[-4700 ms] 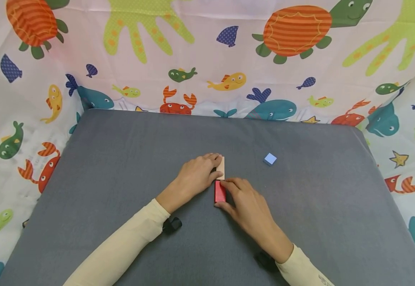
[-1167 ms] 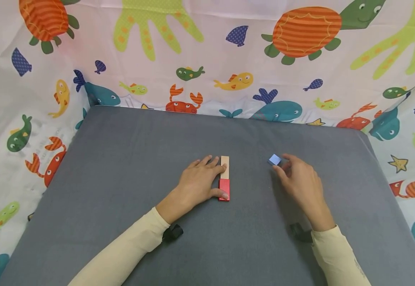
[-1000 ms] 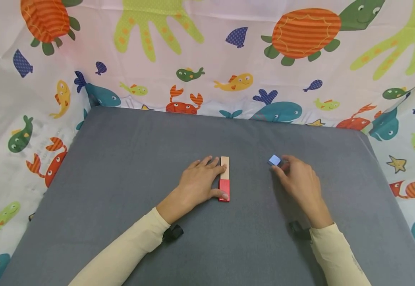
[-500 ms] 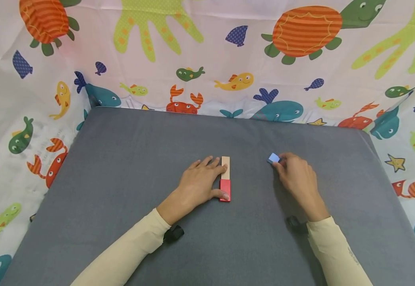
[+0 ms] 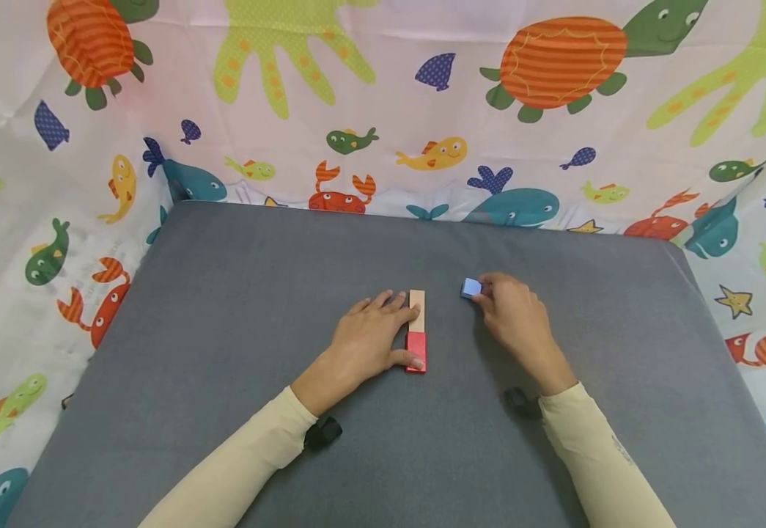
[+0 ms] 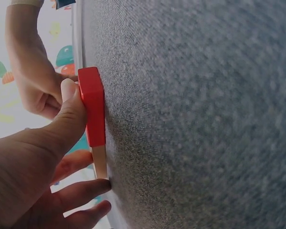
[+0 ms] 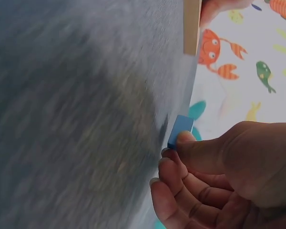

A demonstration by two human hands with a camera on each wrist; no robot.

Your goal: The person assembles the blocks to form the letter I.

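A red block (image 5: 415,343) and a plain wooden block (image 5: 416,301) lie end to end in a line at the middle of the grey table. My left hand (image 5: 363,341) rests over them, fingers spread: the thumb presses the red block (image 6: 93,114) and the index finger touches the wooden block (image 6: 99,161). To their right, my right hand (image 5: 521,319) pinches a small blue block (image 5: 470,287) between thumb and fingertips. In the right wrist view the blue block (image 7: 181,125) is tilted and looks slightly above the cloth, apart from the wooden block (image 7: 191,28).
Grey cloth covers the table (image 5: 277,271). A white curtain (image 5: 257,139) printed with sea animals hangs behind it and along both sides. Dark straps with small boxes (image 5: 322,433) sit at the wrists.
My right hand has gone from the red block to the blue block, pinched it and carried it left. My left thumb has shifted from the wooden block onto the red one.
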